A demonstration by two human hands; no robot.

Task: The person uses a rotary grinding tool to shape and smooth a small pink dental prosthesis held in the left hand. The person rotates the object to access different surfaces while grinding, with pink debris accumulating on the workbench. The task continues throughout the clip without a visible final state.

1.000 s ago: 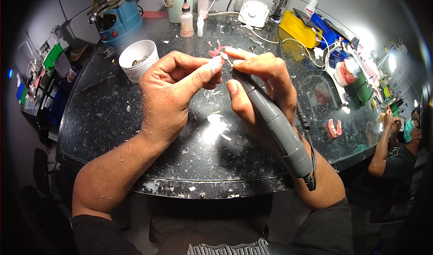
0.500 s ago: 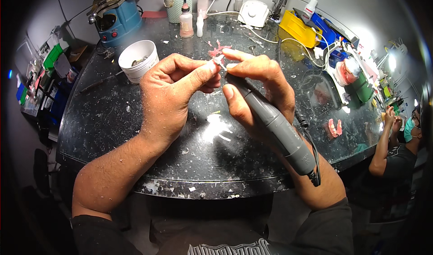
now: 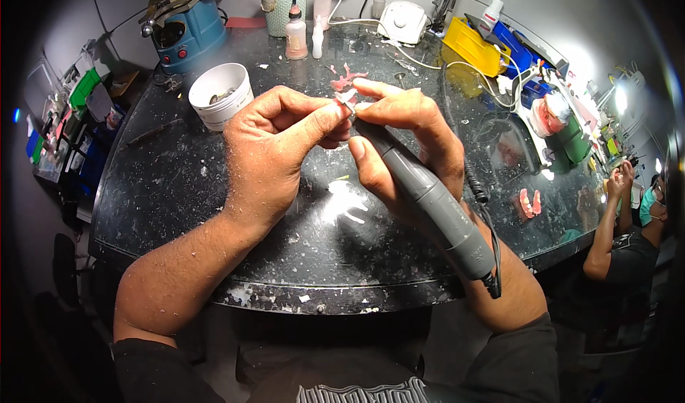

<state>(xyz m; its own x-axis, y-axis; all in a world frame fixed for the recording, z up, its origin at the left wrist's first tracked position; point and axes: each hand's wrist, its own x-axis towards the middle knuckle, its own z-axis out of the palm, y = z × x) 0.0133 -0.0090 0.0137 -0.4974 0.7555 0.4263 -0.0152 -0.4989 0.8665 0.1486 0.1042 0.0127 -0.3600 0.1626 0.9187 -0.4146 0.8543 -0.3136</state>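
Observation:
My left hand [image 3: 275,143] pinches a small whitish-pink piece [image 3: 345,96] between thumb and fingers. Fingertips cover most of it, so its kind cannot be told. A dark grey rotary handpiece [image 3: 428,196] with a coiled cord lies in the grip of my right hand [image 3: 421,128]. The handpiece's thin tip points at the pinched piece, and whether they touch is too small to tell. The right fingertips are close against the left ones. Just beyond them shows a jagged pink scrap [image 3: 348,76], apparently on the table. Pale dust speckles my left hand and forearm.
On the dark, dust-flecked table [image 3: 193,210], a white tub [image 3: 221,96] stands left of my hands. Behind are a blue machine [image 3: 187,39] and bottles [image 3: 296,36]. Rightward lie a yellow bin [image 3: 474,46] and a pink denture [image 3: 529,203]. A masked person [image 3: 624,239] sits far right.
The handpiece's rear end has dipped slightly toward me and left, and its tip has shifted a little. Both hands have moved only slightly, keeping their grips.

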